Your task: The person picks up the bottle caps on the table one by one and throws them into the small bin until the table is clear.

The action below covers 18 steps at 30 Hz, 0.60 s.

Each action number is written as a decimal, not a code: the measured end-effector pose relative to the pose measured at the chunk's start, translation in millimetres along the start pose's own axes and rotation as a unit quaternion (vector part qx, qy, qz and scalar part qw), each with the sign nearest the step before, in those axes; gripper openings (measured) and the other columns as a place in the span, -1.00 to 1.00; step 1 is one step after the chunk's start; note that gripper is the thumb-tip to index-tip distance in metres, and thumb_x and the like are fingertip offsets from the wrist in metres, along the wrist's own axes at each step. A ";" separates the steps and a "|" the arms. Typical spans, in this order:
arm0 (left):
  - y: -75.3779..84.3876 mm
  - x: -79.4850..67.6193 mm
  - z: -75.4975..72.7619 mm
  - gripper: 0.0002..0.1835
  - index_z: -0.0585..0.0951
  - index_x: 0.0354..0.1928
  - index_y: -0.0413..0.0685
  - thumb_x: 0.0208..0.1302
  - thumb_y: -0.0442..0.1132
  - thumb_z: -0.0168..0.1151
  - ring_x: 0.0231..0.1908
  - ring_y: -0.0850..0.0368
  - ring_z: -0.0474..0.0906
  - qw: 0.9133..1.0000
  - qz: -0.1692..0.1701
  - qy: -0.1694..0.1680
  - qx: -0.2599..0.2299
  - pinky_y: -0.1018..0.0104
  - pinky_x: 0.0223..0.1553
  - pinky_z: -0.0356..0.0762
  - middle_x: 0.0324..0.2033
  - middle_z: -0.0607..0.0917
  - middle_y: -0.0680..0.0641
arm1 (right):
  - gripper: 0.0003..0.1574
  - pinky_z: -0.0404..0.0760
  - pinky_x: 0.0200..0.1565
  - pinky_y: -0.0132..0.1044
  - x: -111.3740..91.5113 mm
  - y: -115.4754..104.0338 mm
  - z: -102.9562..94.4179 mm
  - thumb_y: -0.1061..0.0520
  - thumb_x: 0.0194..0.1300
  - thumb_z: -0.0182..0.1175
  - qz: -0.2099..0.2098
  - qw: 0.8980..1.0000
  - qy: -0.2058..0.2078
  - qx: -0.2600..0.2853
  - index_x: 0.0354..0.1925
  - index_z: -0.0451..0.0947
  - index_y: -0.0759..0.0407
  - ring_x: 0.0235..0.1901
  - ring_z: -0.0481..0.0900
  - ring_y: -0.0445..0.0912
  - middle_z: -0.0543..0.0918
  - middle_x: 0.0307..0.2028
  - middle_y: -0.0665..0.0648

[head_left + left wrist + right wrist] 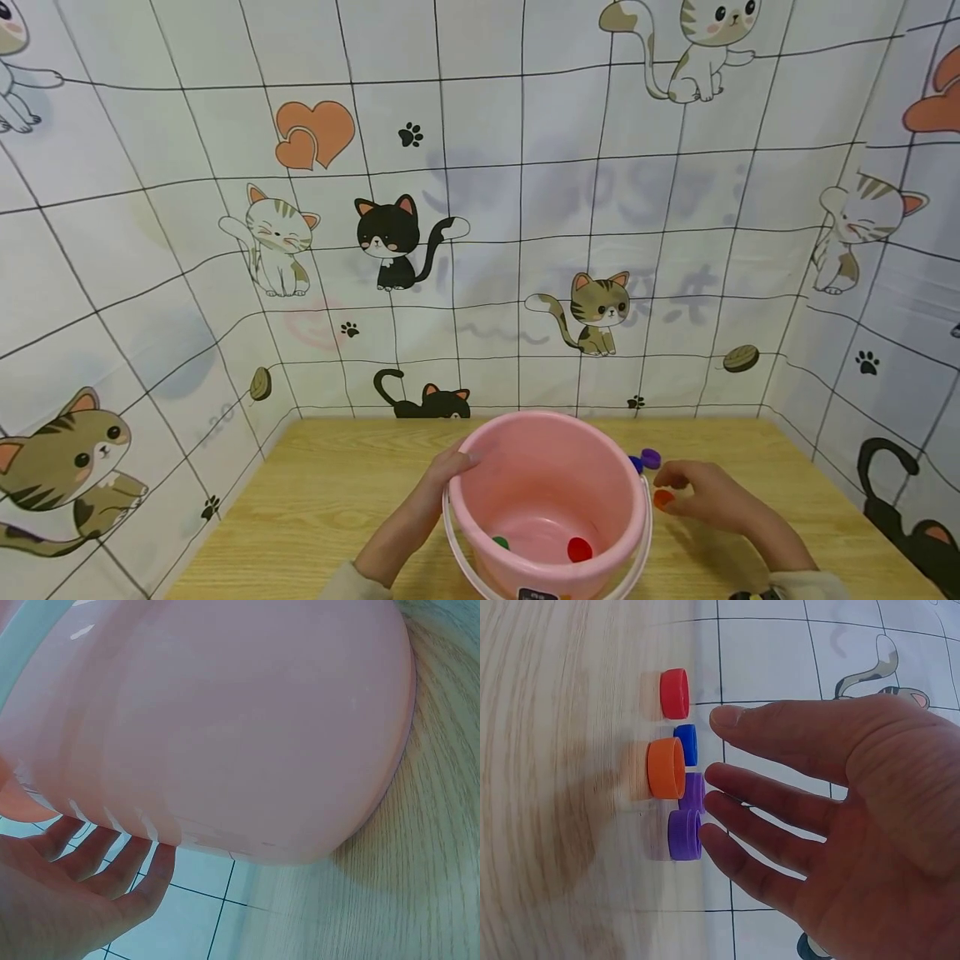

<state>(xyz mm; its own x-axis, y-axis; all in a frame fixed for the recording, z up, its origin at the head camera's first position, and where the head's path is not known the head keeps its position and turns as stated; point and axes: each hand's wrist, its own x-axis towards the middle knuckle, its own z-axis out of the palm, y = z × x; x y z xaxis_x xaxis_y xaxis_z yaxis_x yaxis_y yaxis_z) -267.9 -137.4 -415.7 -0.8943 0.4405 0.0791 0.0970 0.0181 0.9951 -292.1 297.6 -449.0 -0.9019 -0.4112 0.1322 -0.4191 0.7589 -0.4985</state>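
A pink bucket [547, 458] with a white handle stands on the wooden table, its mouth facing me. My left hand [435, 483] holds its rim at the left, thumb over the edge; in the left wrist view the fingers [154, 881] touch the outer wall. Inside the bucket lie a red cap [580, 550] and a partly hidden green cap [500, 542]. To the right of the bucket, my right hand [705, 496] hovers with spread fingers by an orange cap [666, 769]. Near it are a red cap [675, 694], a blue cap [686, 745] and two purple caps [685, 835].
The wooden table [337, 500] meets a white backdrop [487, 208] with printed cats, hearts and grid lines, which also rises on the left and right. The bucket's white handle [459, 546] hangs down around its front. Something dark sits at the right wrist.
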 end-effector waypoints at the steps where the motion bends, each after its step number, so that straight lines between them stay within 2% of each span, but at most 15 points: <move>1: 0.1 0.1 0.0 -0.33 0.33 0.54 0.15 0.40 0.07 -0.01 0.18 0.07 0.58 1.000 0.000 -0.002 -0.002 0.28 0.25 0.41 0.30 0.60 -0.16 | -0.65 0.63 -0.08 0.05 -0.1 0.0 0.0 0.12 0.12 0.48 0.000 1.000 0.001 0.000 -0.10 0.69 0.15 -0.11 0.63 0.05 0.74 -0.14 0.06; 4: 0.2 0.1 -0.1 -0.31 0.30 0.56 0.17 0.40 0.06 -0.01 0.22 0.08 0.54 1.000 0.002 -0.005 -0.002 0.29 0.24 0.42 0.36 0.55 -0.13 | -0.64 0.62 -0.09 0.03 -0.3 0.4 0.2 0.13 0.11 0.49 0.001 1.000 0.005 -0.002 -0.10 0.69 0.14 -0.11 0.62 0.05 0.74 -0.15 0.05; 11: 1.2 -1.4 0.2 -0.30 0.29 0.57 0.12 0.41 0.06 -0.03 0.18 0.09 0.56 1.000 0.002 -0.004 -0.001 0.31 0.22 0.44 0.34 0.56 -0.17 | -0.63 0.65 -0.05 0.06 0.9 3.0 2.8 0.16 0.13 0.48 0.010 1.000 -0.013 0.024 -0.07 0.68 0.16 -0.06 0.64 0.10 0.74 -0.11 0.09; 15: 1.7 -1.3 0.2 -0.32 0.31 0.56 0.13 0.41 0.06 -0.03 0.18 0.08 0.58 1.000 0.001 -0.007 -0.006 0.30 0.22 0.44 0.32 0.58 -0.18 | -0.60 0.66 -0.08 -0.11 1.0 5.2 4.5 0.17 0.13 0.48 0.004 0.999 -0.029 0.044 -0.04 0.67 0.20 -0.08 0.66 0.10 0.75 -0.10 0.13; 18: 2.2 -2.0 -0.2 -0.35 0.31 0.55 0.23 0.43 0.07 -0.04 0.21 0.03 0.58 1.000 0.002 -0.016 -0.011 0.26 0.24 0.45 0.33 0.57 -0.17 | -0.58 0.66 -0.12 -0.21 1.4 6.2 5.7 0.17 0.14 0.48 -0.004 0.998 -0.036 0.047 -0.02 0.67 0.22 -0.10 0.68 0.10 0.75 -0.08 0.15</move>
<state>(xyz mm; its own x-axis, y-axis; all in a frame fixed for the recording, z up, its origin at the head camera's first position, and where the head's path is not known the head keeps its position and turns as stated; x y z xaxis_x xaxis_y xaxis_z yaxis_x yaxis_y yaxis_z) -266.0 -138.4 -413.6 -0.8797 0.4685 0.0814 0.0904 -0.0033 0.9959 -295.4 298.8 -456.9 -0.8870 -0.4553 0.0772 -0.4122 0.7054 -0.5766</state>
